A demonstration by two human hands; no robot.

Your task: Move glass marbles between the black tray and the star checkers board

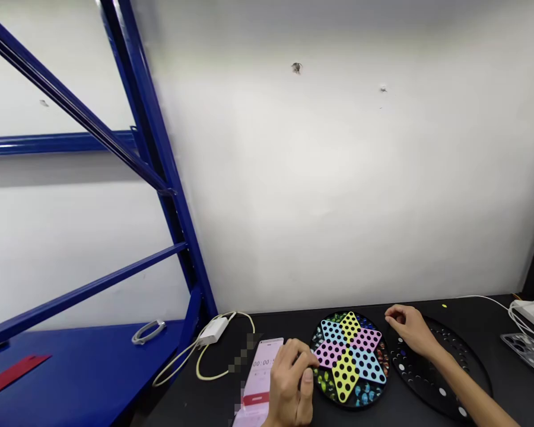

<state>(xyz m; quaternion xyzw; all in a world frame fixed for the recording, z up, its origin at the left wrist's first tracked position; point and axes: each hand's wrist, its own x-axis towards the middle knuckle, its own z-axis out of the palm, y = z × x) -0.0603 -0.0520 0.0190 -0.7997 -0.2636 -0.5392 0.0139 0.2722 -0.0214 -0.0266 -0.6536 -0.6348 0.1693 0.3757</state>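
A round Chinese checkers board lies on the black tabletop, its star in yellow, pink and blue. Several coloured marbles sit in the dark sections around the star. My left hand is at the board's left rim, fingers loosely bent and thumb apart; the forefinger reaches the rim. My right hand is closed, thumb and fingertips pinched together just right of the board; whatever they hold is too small to make out. Under my right wrist lies a black round disc with pale dots and crescents, partly covered by the forearm.
A phone showing a timer lies beside my left hand. Left of it are a white adapter and cable. Another phone and white cables are at the right. A blue metal frame rises at the left, before a white wall.
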